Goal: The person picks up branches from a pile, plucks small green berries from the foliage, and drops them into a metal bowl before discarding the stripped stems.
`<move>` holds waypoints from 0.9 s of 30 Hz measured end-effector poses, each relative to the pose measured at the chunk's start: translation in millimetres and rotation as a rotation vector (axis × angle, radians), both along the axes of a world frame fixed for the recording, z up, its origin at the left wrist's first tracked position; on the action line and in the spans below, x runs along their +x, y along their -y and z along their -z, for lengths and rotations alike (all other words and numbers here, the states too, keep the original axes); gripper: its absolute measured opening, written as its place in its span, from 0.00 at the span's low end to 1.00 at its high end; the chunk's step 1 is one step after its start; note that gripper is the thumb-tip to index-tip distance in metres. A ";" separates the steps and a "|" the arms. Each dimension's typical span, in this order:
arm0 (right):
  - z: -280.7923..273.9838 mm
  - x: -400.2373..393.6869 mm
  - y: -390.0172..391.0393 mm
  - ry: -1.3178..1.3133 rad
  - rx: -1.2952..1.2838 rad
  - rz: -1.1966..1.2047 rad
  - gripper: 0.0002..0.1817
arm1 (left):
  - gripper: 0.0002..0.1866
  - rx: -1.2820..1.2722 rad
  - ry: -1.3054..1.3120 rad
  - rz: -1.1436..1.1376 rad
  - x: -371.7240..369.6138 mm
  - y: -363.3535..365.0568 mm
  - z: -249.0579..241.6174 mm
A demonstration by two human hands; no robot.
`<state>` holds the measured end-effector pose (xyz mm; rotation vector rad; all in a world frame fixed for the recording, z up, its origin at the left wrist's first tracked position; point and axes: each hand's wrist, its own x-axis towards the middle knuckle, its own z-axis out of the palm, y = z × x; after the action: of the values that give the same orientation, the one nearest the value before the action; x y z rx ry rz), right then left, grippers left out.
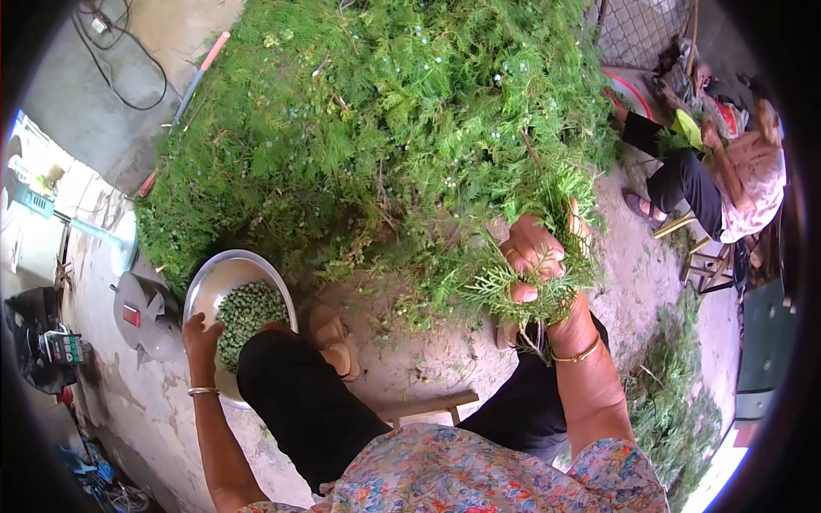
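Observation:
A large metal bowl (202,289) stands at the left beside my knee, with a heap of small green cones (251,316) in it. My left hand (202,339) is at the bowl's left rim, fingers bent over the edge and the thumb side near the cones. Out to the right, my right hand (535,250) is closed around a leafy green conifer sprig (496,286), whose fronds stick out on both sides of the fist and whose pale stems hang below. In front spreads a big pile of cut conifer branches (368,128).
A person (744,179) sits at the right on a small stool. More cut greenery (667,402) lies behind my right arm. A long-handled tool (201,77) leans at the pile's left. A grey stool (141,321) bearing a red object and a pale blue fan (124,239) stand left.

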<state>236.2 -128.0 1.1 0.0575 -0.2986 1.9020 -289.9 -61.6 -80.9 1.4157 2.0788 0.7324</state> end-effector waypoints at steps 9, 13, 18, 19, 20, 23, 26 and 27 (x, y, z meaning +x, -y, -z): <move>7.5 -4.7 10.1 0.007 -0.095 0.069 0.22 | 0.14 0.054 0.452 0.481 186.1 -6.4 -104.3; 4.8 -14.5 1.2 0.172 -0.015 0.070 0.24 | 0.12 -0.237 0.990 0.739 286.2 0.1 -106.9; -9.7 -19.6 -1.6 0.505 -0.196 0.144 0.30 | 0.09 -0.279 1.338 0.814 325.0 -10.8 -77.6; -8.4 -19.6 -2.9 0.370 -0.211 0.081 0.30 | 0.08 -0.321 1.412 0.756 326.0 -8.9 -79.3; -6.5 -19.4 -4.2 0.231 -0.225 0.015 0.29 | 0.08 -0.362 1.484 0.690 325.9 -6.6 -80.7; 10.7 -16.3 -11.8 0.349 -0.054 0.007 0.27 | 0.08 -0.320 1.417 0.539 321.7 -3.6 -84.7; 6.7 -19.2 -10.9 0.682 -0.234 0.126 0.29 | 0.11 -0.057 0.952 0.736 309.4 -17.0 -79.4; -0.2 -25.2 -13.4 0.640 -0.285 0.165 0.29 | 0.11 -0.023 1.049 0.678 312.5 -16.9 -82.7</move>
<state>211.1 -114.6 1.3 -0.7548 -0.4399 1.7374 22.6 -44.7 1.8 1.1951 0.7469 0.8661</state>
